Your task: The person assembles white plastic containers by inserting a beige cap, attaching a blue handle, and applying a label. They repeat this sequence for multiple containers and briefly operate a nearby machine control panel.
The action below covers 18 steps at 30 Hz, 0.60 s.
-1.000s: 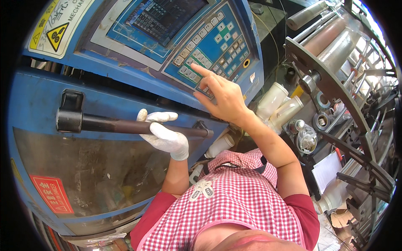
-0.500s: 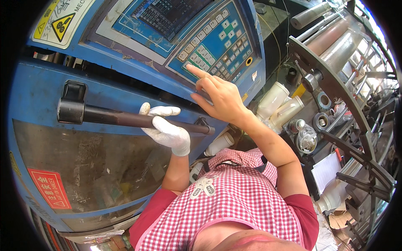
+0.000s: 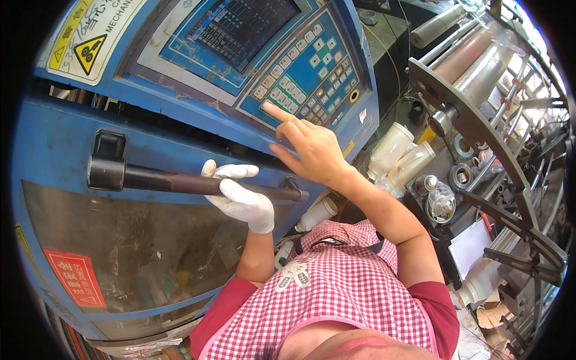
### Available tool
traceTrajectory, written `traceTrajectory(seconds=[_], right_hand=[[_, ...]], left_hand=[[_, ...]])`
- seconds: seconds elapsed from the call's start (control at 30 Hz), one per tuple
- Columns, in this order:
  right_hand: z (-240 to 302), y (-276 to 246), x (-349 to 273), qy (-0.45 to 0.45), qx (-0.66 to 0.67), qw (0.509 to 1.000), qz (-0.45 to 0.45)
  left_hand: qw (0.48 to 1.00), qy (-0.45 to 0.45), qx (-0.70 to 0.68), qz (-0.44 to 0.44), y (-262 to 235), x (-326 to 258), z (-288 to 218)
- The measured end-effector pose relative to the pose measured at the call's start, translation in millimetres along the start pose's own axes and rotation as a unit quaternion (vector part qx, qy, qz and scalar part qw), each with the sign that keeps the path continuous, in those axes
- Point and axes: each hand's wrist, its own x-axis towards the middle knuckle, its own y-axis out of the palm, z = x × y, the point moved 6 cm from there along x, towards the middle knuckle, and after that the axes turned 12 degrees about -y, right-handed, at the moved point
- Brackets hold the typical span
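My left hand (image 3: pixel 245 203), in a white glove, is wrapped loosely round the dark bar handle (image 3: pixel 159 182) of the blue machine's door (image 3: pixel 54 144). Its thumb lies over the near side of the bar while other fingers reach past the far side. My bare right hand (image 3: pixel 318 153) is at the lower left of the keypad (image 3: pixel 309 69), holding nothing. The index finger is stretched out, its tip on or just over a key; the thumb stands apart and the other fingers bend. A lit display screen (image 3: pixel 243 30) sits beside the keys.
A dark metal frame with rollers (image 3: pixel 474 63) stands at the right. White plastic containers (image 3: pixel 390 150), a tape roll (image 3: pixel 462 174), a bagged item (image 3: pixel 441 204) and a paper sheet (image 3: pixel 471 249) lie near it. The door has a dirty see-through window (image 3: pixel 138 246).
The view has shifted slightly. My right index fingertip has moved a little down and left over the keypad's lower-left keys. My left hand keeps its place on the handle.
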Motion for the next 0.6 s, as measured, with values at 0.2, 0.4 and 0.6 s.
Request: traceTrajectory(seconds=[0.2, 0.4, 0.6], right_hand=[[3.2, 0.4, -1.8, 0.000, -0.021, 1.000, -0.007], [-12.9, -9.0, -43.6, 0.073, -0.022, 0.997, 0.001], [-23.8, -6.5, -44.9, 0.088, -0.027, 0.996, 0.014]], left_hand=[[1.000, -0.016, -0.003, -0.015, 1.5, -1.2, -1.1], [0.998, 0.034, 0.052, -0.014, 1.5, 0.6, -3.0], [0.998, 0.016, 0.050, -0.040, 4.0, -0.1, -5.4]])
